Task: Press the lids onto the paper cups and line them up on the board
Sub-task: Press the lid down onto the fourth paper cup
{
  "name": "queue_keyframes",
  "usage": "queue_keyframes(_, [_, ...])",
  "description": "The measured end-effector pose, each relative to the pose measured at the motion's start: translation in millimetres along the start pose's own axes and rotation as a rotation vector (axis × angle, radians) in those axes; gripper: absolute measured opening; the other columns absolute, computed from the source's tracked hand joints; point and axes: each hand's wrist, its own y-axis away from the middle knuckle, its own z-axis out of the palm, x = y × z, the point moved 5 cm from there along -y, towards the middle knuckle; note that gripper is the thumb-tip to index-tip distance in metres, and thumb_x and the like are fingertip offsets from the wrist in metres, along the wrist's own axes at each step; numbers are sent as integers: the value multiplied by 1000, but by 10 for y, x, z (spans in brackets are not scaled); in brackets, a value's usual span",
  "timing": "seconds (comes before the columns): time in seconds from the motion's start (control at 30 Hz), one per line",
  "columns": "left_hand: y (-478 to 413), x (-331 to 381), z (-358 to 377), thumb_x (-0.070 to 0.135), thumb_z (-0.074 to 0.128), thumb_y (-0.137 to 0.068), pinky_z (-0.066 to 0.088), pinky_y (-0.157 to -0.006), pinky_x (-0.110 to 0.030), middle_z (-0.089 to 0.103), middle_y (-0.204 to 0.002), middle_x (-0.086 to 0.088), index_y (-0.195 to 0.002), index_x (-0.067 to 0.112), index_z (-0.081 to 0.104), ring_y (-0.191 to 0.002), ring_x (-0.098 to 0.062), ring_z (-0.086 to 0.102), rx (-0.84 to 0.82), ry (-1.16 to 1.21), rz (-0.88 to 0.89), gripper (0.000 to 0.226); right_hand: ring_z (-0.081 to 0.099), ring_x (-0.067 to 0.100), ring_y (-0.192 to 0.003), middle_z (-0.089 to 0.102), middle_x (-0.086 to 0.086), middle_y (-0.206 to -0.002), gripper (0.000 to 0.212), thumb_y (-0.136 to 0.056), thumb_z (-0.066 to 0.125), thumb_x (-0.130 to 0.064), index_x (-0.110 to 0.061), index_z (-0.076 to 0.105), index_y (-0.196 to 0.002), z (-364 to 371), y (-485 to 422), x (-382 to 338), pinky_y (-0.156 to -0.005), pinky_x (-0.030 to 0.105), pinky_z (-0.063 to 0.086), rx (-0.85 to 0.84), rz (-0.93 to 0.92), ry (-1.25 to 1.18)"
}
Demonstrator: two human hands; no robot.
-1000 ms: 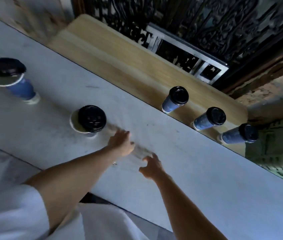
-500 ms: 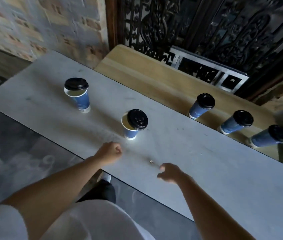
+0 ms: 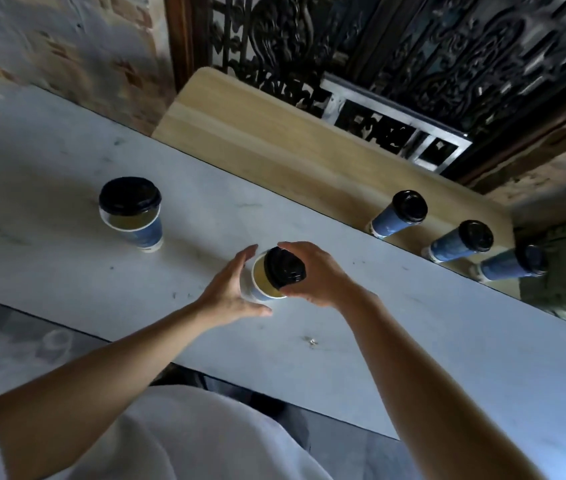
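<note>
A blue paper cup (image 3: 260, 279) stands in the middle of the grey table, its black lid (image 3: 284, 269) resting askew over the rim. My left hand (image 3: 227, 292) wraps the cup's left side. My right hand (image 3: 316, 273) grips the lid from the right. A second cup (image 3: 139, 227) with a loose, tilted black lid (image 3: 129, 195) stands to the left. Three lidded cups (image 3: 398, 213) (image 3: 461, 241) (image 3: 513, 262) stand in a row on the wooden board (image 3: 274, 140) at the back right.
The grey table (image 3: 413, 341) runs diagonally, its near edge just in front of my body. The board's left part is bare wood. A brick wall and a dark ornate metal grille rise behind the board. A small speck (image 3: 312, 340) lies on the table near my right forearm.
Both hands have moved forward from the table's near edge and closed around the middle cup and its lid. The camera view has shifted closer.
</note>
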Motion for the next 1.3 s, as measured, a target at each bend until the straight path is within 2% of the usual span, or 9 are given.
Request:
queue_keyframes(0.17, [-25, 141, 1, 27, 96, -56, 51, -100, -29, 60, -129, 17, -139, 30, 47, -116, -3, 59, 48, 18, 145, 96, 41, 23, -137, 45, 2, -151, 89, -76, 84, -32, -25, 40, -153, 54, 18, -25, -110, 33, 37, 51, 26, 35])
queue_keyframes(0.47, [-44, 146, 123, 40, 93, -58, 55, -94, -32, 65, -124, 17, -135, 32, 48, -111, -4, 63, -1, -30, 139, 89, 35, 25, -130, 41, -6, -151, 79, -81, 77, -29, -30, 41, -151, 8, 201, -257, -98, 45, 50, 144, -26, 260])
queue_keyframes(0.67, [-51, 153, 116, 35, 95, -60, 44, -85, -7, 60, -116, 20, -136, 28, 49, -107, -4, 60, -7, -31, 68, 89, 33, 26, -130, 41, -5, -149, 81, -79, 80, -28, -29, 41, -150, 174, 206, -279, -95, 44, 51, 93, 26, 204])
queue_keyframes(0.8, [-64, 103, 98, 37, 94, -60, 53, -96, -27, 62, -130, 13, -141, 30, 45, -118, -9, 60, -60, -4, 60, 95, 30, 25, -133, 37, -5, -151, 92, -77, 83, -30, -32, 34, -154, 170, 219, -272, -98, 42, 49, 87, 20, 154])
queue_keyframes(0.87, [-80, 14, 51, 33, 87, -59, 52, -101, -35, 58, -138, 10, -144, 35, 41, -126, -12, 56, -113, -6, 31, 97, 29, 26, -134, 34, -3, -153, 105, -73, 86, -32, -36, 25, -158, 142, 244, -207, -103, 41, 42, 98, 46, 38])
queue_keyframes(0.93, [-66, -61, -47, 30, 74, -58, 53, -100, -39, 59, -137, 5, -139, 34, 49, -129, -14, 54, -130, 59, -52, 84, 36, 25, -132, 37, 0, -152, 101, -75, 85, -32, -39, 26, -157, 92, 287, -49, -105, 42, 40, 212, 130, -221])
queue_keyframes(1.07, [-54, -9, -232, 24, 60, -82, 48, -101, -39, 64, -130, -1, -120, 22, 63, -124, -20, 58, -61, 401, -249, 38, 60, 23, -111, 56, 4, -141, 51, -96, 67, -30, -28, 50, -144, 245, 407, 324, -91, 42, 55, 473, 451, -972])
queue_keyframes(1.17, [-71, 106, -189, 35, 49, -100, 46, -104, -44, 65, -126, 2, -118, 23, 63, -122, -22, 58, 23, 531, -360, 25, 61, 36, -118, 61, 7, -136, 28, -103, 57, -29, -19, 60, -129, 637, 411, 374, -95, 49, 56, 419, 562, -1408])
queue_keyframes(1.3, [-48, 207, 25, 40, 46, -103, 52, -88, -31, 68, -114, 4, -104, 27, 66, -107, -13, 63, 35, 500, -348, 24, 63, 37, -116, 67, 5, -129, 22, -102, 57, -30, -17, 72, -113, 932, 405, 260, -93, 48, 57, 373, 547, -1608])
